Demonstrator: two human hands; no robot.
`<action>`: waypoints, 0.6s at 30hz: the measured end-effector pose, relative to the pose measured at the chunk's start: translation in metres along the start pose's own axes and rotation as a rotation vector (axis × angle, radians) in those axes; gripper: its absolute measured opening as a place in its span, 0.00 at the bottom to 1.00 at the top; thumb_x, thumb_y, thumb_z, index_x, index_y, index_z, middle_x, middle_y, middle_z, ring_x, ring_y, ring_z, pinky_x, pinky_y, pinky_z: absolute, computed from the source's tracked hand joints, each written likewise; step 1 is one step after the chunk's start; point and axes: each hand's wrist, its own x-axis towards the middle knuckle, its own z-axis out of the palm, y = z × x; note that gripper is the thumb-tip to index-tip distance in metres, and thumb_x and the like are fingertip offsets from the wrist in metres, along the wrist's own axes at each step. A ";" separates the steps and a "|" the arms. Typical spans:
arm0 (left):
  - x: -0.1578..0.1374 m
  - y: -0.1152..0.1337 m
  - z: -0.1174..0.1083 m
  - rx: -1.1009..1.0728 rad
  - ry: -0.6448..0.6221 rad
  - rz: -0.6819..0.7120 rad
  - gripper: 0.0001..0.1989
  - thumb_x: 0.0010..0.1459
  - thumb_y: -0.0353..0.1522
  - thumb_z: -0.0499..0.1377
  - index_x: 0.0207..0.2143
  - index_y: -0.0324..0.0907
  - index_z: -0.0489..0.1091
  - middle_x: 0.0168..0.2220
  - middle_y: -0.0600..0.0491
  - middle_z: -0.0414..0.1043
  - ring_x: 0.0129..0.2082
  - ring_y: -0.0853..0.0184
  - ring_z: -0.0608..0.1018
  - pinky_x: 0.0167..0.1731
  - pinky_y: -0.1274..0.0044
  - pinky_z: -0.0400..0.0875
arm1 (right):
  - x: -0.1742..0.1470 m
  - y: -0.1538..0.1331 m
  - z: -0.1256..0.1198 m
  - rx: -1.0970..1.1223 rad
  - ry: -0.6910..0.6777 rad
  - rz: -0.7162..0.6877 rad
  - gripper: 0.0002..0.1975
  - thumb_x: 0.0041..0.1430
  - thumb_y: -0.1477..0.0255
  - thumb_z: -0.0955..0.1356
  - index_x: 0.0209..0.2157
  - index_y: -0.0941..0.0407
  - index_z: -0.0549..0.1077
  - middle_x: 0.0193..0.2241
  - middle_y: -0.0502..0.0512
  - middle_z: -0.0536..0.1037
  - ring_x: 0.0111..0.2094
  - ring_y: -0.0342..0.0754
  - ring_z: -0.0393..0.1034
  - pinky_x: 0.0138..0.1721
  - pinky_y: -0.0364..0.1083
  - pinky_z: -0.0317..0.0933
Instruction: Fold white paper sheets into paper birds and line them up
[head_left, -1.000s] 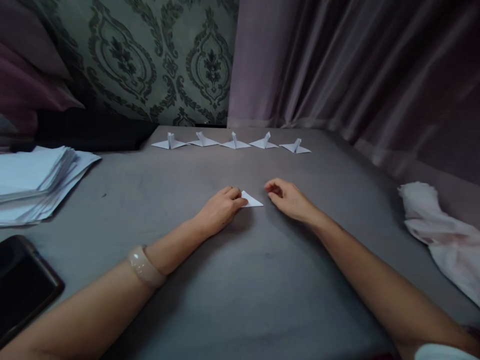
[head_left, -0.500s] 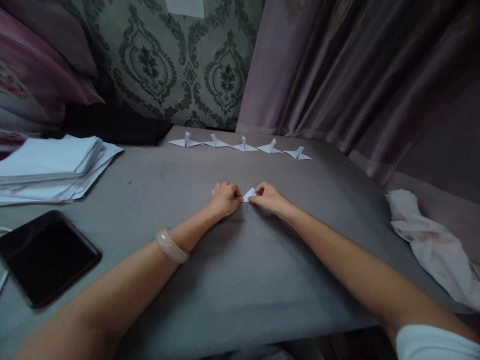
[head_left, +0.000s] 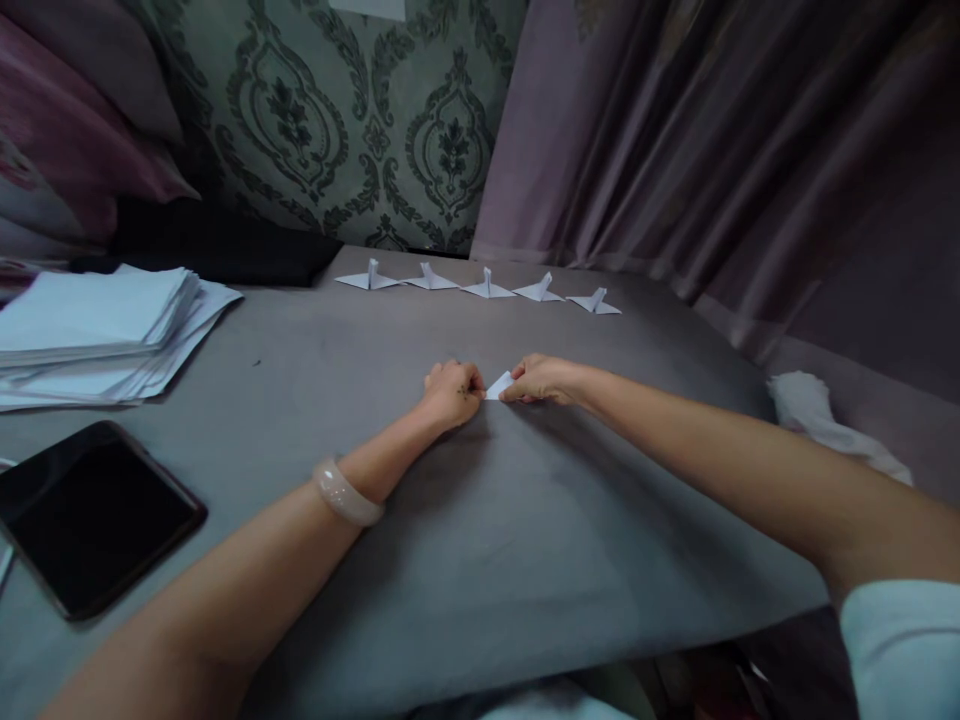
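Note:
A small folded piece of white paper (head_left: 498, 387), its visible part roughly triangular, is held low over the grey cloth surface (head_left: 450, 540). My left hand (head_left: 454, 392) pinches its left end between thumb and fingers. On the opposite side, my right hand (head_left: 541, 379) grips the right edge, fingers closed. Parts of the paper are hidden behind the fingertips. Beyond my hands stands a row of several folded paper figures (head_left: 487, 287) with spread flat wings and an upright middle.
A stack of white paper sheets (head_left: 90, 320) lies at the left, with a dark-screened tablet (head_left: 97, 518) in front of it. Black cloth (head_left: 225, 243) is behind the stack. Curtains (head_left: 645, 130) hang at the back right, and white crumpled fabric (head_left: 817, 415) lies at the right edge.
My right forearm and elbow have swung outward and up, and the right hand has turned flatter. Both hands still hold the folded paper in nearly the same spot.

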 end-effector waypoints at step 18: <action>-0.004 0.009 0.003 -0.121 0.007 0.115 0.09 0.51 0.36 0.62 0.35 0.42 0.74 0.32 0.53 0.75 0.35 0.64 0.73 0.41 0.70 0.62 | 0.001 0.049 -0.035 0.149 -0.042 -0.009 0.13 0.36 0.85 0.72 0.23 0.57 0.69 0.15 0.47 0.69 0.18 0.41 0.64 0.19 0.40 0.59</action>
